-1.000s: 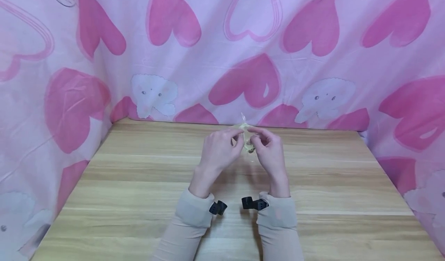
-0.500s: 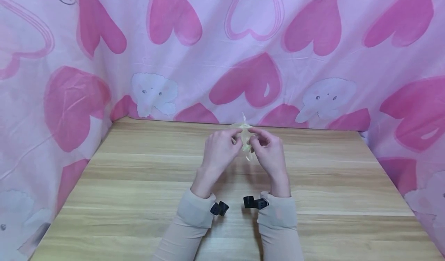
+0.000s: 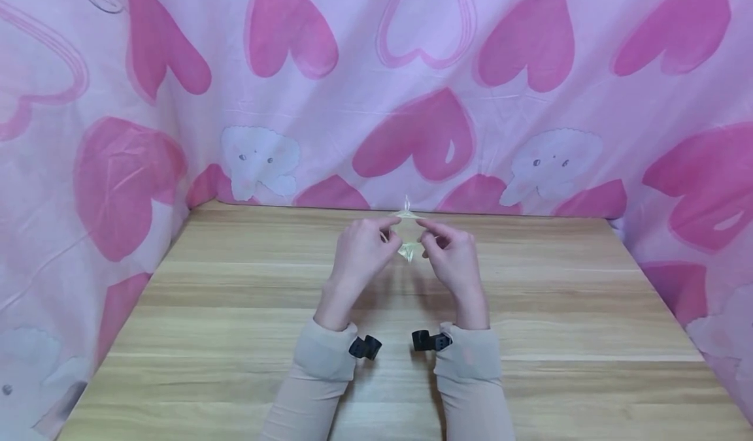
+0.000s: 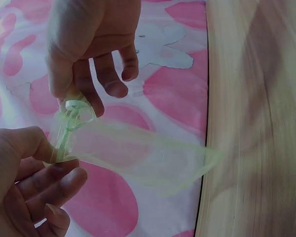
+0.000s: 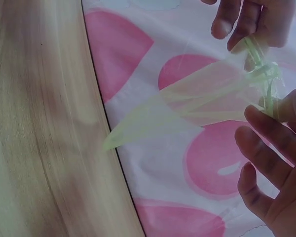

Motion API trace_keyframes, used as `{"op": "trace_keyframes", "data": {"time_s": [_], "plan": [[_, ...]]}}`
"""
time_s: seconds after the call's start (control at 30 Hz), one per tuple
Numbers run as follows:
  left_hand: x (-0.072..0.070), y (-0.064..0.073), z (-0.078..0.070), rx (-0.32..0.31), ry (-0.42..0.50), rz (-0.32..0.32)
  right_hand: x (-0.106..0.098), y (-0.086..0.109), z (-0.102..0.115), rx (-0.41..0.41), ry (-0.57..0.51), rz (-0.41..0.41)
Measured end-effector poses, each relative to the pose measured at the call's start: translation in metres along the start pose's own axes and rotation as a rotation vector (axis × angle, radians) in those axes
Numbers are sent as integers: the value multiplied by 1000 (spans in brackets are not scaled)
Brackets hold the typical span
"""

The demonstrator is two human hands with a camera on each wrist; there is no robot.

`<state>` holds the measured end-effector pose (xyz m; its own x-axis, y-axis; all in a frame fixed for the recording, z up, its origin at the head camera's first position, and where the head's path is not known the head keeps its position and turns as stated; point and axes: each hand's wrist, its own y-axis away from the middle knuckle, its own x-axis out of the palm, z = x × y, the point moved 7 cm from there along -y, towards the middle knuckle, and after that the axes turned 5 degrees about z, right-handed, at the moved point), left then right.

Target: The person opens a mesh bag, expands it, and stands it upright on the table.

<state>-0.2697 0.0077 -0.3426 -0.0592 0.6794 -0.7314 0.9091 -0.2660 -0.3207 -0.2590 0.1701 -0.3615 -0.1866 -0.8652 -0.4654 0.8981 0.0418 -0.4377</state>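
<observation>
Between my two hands hangs a thin, see-through pale yellow-green bag [image 3: 407, 251], its gathered rim at the top and its body tapering downward. With thumb and forefinger my left hand [image 3: 361, 251] pinches one side of the rim. My right hand [image 3: 455, 255] pinches the opposite side, its other fingers loosely bent. The left wrist view shows the bag [image 4: 148, 153] hanging below the fingers, with bunched green material at the rim. Small clear tufts or loops stick out at the rim in the head view; their exact shape is too fine to tell.
The wood-grain table [image 3: 559, 310] spreads beneath both forearms. Behind and along its sides hangs a pink curtain [image 3: 329, 121] printed with hearts and white animals. A black wrist device [image 3: 365, 347] sits on the left cuff, another black device [image 3: 431, 340] on the right.
My hands have drawn slightly apart, the left one moving left. The bag's rim, bunched between the fingers before, now spans a wider gap.
</observation>
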Motion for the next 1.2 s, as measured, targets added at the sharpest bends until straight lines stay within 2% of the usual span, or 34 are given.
{"op": "trace_keyframes", "data": {"time_s": [0.13, 0.3, 0.73, 1.03, 1.2], "plan": [[-1, -1, 3, -13, 25, 17, 0, -1, 1, -15, 4, -22], [-3, 0, 6, -14, 35, 12, 4, 0, 2, -19, -13, -4], [-11, -4, 8, 34, 36, 14, 8, 1, 8, -4, -5, -5], [-7, -3, 7, 68, 35, 81, 11, 0, 4, 23, -1, 34], [-2, 0, 1, 90, 35, 127, 13, -1, 6, -21, 17, 80]]}}
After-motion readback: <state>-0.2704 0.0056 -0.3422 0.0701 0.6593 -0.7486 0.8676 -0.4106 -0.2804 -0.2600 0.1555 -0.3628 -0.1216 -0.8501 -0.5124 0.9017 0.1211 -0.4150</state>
